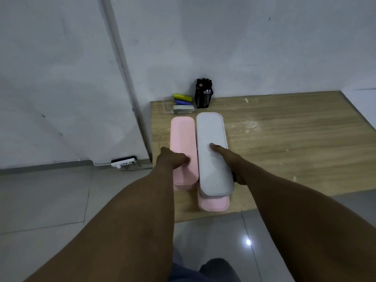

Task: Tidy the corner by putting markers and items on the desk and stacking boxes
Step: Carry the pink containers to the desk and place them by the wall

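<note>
Two long boxes lie side by side on the low wooden desk (284, 139). The left one is a pink box (182, 135); my left hand (173, 159) grips its near end, thumb on the lid. The right one is a grey box (211, 139), resting on top of a second pink box (213, 203) whose near end sticks out below. My right hand (225, 157) holds the grey box at its right side, thumb on the lid. A black mesh cup of markers (203, 94) stands in the far left corner of the desk.
A clear tray (183, 106) with yellow, blue and grey items sits left of the marker cup. White walls close in behind and left. A white power strip (124, 162) lies on the tiled floor by the wall. The desk's right half shows pale stains.
</note>
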